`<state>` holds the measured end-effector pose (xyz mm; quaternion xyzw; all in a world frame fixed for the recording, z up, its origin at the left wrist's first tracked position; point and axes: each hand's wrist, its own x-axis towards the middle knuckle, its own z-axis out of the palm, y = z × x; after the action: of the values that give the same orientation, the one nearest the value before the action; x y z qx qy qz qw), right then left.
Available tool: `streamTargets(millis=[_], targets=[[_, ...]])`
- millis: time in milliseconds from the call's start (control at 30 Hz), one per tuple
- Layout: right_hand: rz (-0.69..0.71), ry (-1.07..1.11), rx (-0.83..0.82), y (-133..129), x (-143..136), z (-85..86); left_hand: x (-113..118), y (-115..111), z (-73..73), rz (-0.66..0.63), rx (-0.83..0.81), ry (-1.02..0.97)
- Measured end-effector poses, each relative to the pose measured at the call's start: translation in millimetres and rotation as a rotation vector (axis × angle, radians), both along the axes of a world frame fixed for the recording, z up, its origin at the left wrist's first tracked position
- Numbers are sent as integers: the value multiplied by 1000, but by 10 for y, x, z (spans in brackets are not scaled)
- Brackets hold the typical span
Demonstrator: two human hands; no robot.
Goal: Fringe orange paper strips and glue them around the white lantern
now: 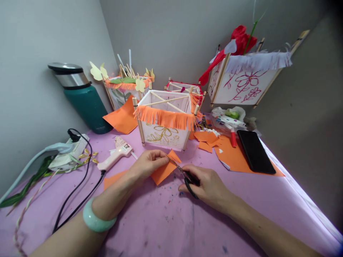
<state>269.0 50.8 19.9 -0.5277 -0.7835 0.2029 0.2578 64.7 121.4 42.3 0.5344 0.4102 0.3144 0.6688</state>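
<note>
Head view: left hand [152, 160] pinches orange paper [162, 174], right hand [207, 182] grips scissors [182, 170] — cutting looks unfinished. Orange fringe [166, 117] already trims the box [160, 137].

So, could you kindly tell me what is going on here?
The person's left grip pinches a piece of orange paper while the right grip holds black-handled scissors, their blades at the paper. Just beyond stands a box-shaped frame with orange fringe; a pink glue gun lies to its left on the purple table.
</note>
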Motion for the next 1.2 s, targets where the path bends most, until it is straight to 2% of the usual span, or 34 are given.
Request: streamTargets(millis=[467, 867, 1033, 1200], targets=[[8, -2, 5, 13, 5, -4, -8, -9, 12, -20, -51, 16], [-9, -6, 2, 28, 15, -16, -25, -35, 35, -91, -96, -19], [-4, 28, -69, 18, 10, 38, -33, -12, 26, -60, -65, -41], [10, 52, -115, 18, 31, 79, -79, 50, -55, 10, -73, -78]])
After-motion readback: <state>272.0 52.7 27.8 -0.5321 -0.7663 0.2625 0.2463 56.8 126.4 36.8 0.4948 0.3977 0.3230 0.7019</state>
